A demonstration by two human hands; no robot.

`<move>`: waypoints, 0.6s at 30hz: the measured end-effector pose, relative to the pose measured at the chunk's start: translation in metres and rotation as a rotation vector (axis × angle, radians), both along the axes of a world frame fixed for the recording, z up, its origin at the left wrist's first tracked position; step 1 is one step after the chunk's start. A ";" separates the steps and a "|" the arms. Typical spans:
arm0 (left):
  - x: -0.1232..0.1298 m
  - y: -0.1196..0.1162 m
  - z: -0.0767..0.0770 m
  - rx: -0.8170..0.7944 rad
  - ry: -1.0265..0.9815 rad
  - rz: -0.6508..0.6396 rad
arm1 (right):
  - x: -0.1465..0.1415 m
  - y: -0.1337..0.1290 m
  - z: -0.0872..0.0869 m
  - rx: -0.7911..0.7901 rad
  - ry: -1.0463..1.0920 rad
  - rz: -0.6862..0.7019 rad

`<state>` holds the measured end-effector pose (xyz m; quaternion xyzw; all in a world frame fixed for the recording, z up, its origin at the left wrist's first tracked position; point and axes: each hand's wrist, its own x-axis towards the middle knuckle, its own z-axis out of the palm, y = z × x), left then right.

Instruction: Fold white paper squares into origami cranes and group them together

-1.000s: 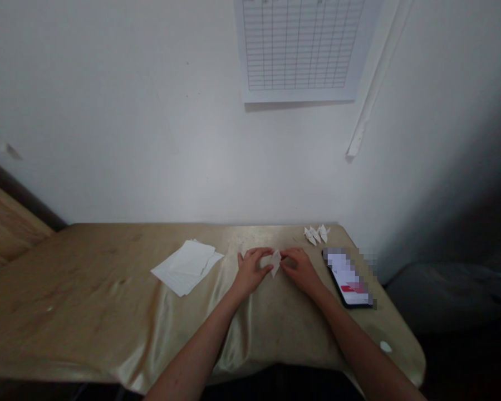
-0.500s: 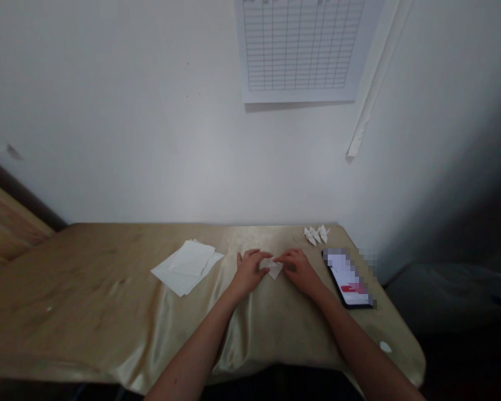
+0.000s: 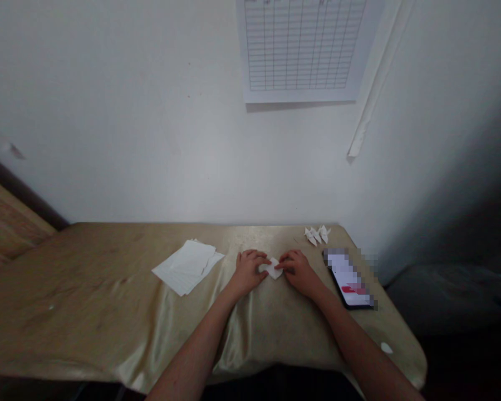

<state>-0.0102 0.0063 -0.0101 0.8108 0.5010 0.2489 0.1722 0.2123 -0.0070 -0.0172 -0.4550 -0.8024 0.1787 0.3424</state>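
A small piece of folded white paper [image 3: 275, 271] lies on the cloth-covered table between my two hands. My left hand [image 3: 249, 270] grips its left side, thumb below and fingers curled above. From the right, my right hand [image 3: 297, 269] pinches the paper's upper right edge with thumb and forefinger. The fingers partly cover the paper, so its exact folds do not show. Left of my hands lies a loose stack of white paper sheets [image 3: 186, 268].
Several small folded paper figures [image 3: 317, 234] stand near the table's back right corner. A phone [image 3: 347, 281] with a lit, partly blurred screen lies right of my right hand. A white scrap [image 3: 386, 347] is near the right edge. The wall [image 3: 171, 139] rises behind the table.
My right fingertips have shifted slightly lower and to the right along the paper. The paper's top corner shows less spread out. The left hand has barely moved.
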 end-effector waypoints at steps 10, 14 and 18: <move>0.009 -0.009 0.009 -0.011 0.050 0.047 | -0.001 -0.001 0.000 0.028 -0.013 -0.020; 0.010 -0.010 0.009 -0.003 0.092 0.042 | -0.001 0.002 -0.002 0.022 -0.041 -0.063; 0.009 -0.010 0.007 0.019 0.134 0.039 | -0.001 0.003 -0.004 0.021 -0.057 -0.100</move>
